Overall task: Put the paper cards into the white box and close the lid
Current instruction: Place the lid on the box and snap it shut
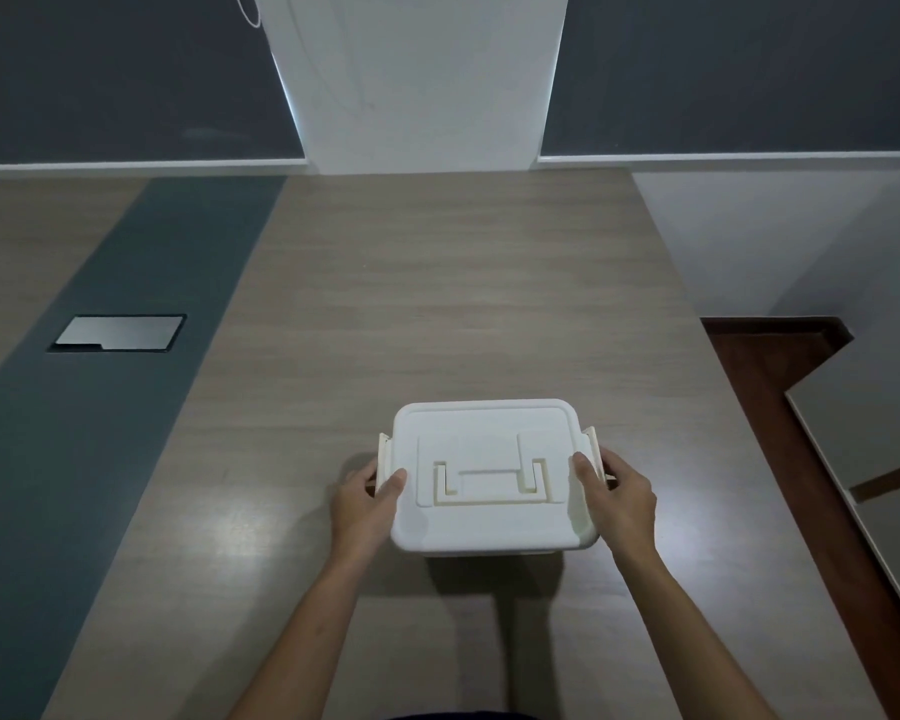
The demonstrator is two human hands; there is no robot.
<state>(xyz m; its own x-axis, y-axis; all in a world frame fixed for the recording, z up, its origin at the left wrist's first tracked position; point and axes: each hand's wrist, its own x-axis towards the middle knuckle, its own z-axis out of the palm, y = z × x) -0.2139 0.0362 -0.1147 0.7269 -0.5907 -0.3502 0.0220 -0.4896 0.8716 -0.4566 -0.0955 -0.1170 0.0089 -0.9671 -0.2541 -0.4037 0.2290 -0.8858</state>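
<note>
The white box (489,517) stands on the wooden table in front of me with its lid on and a folded handle flat on top. The side latches stick out at the left and right. My left hand (365,498) grips the left side, thumb on the lid, fingers at the left latch. My right hand (617,498) grips the right side the same way, at the right latch. No paper cards are visible; the lid hides the inside of the box.
The wooden table (437,304) has a dark grey strip down its left part with a metal cable hatch (119,332) set in it. The table's right edge drops to a dark red floor (780,387). A wall stands behind the table.
</note>
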